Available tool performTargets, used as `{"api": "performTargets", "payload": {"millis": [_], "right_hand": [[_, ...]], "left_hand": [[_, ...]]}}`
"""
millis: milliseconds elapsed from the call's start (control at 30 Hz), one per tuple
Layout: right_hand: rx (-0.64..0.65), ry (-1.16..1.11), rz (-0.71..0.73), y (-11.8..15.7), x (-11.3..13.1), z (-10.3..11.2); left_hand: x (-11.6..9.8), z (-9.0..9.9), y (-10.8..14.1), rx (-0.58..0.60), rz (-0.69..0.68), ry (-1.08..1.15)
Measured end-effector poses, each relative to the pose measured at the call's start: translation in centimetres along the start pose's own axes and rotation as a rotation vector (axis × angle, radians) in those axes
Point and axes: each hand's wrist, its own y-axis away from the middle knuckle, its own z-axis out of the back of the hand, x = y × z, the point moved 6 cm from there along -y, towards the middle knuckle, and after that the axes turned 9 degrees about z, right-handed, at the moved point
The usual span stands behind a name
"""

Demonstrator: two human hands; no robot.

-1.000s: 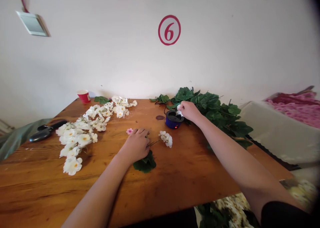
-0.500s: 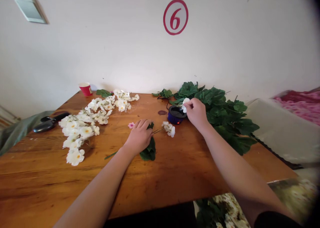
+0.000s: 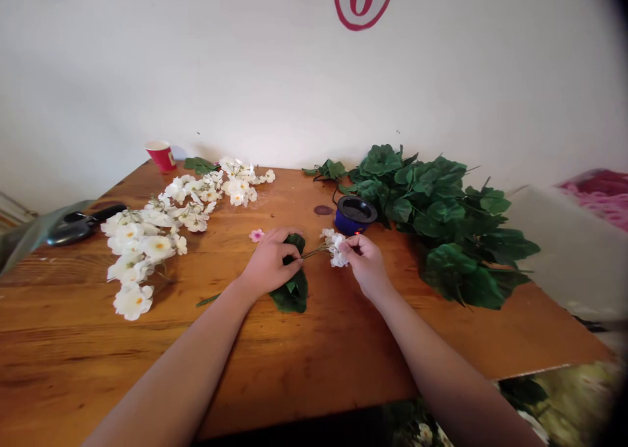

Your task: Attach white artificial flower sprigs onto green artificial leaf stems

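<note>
From here I have the left hand (image 3: 269,262) clenched over a cluster of dark green artificial leaves (image 3: 290,296), with its fingers curled across the top and the lower leaves sticking out below the palm, against the table. The right hand (image 3: 366,264) is closed in a pinch on a sprig of white artificial blossoms (image 3: 334,248), which sits just left of that grip. A thin stem (image 3: 314,253) runs from the sprig across the short gap into the left fingers, so the two grips are near each other and joined by it.

Just left of the left grip, a small pink blossom (image 3: 256,235) lies on the wooden table (image 3: 304,368), and a loose green stem (image 3: 209,300) lies below and left of it. Beyond the right grip stands a round blue container with a black top (image 3: 354,214), close to a dark round mark (image 3: 322,209) on the wood. Right of that spreads a heap of green artificial leaves (image 3: 441,231).

Well left of both grips lies a long run of white blossoms (image 3: 157,228), with a red paper cup (image 3: 161,155) beyond it and a black-handled tool (image 3: 83,228) further left.
</note>
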Motion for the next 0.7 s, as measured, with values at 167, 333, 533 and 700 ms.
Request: {"api": "performTargets", "payload": {"millis": [167,333,533,700], "right_hand": [[0.009,-0.023,-0.030,0.1,-0.6,0.2],[0.031,-0.086,-0.080,0.1,-0.6,0.4],[0.031,-0.163,-0.126,0.1,-1.1,0.3],[0.035,-0.186,-0.127,0.1,-1.4,0.3]], "left_hand": [[0.2,-0.3,0.0,0.002,0.009,0.010],[0.5,-0.6,0.0,0.001,0.016,0.020],[0.6,-0.7,0.0,0.020,0.032,0.005],[0.6,-0.6,0.1,0.010,0.030,0.009]]}}
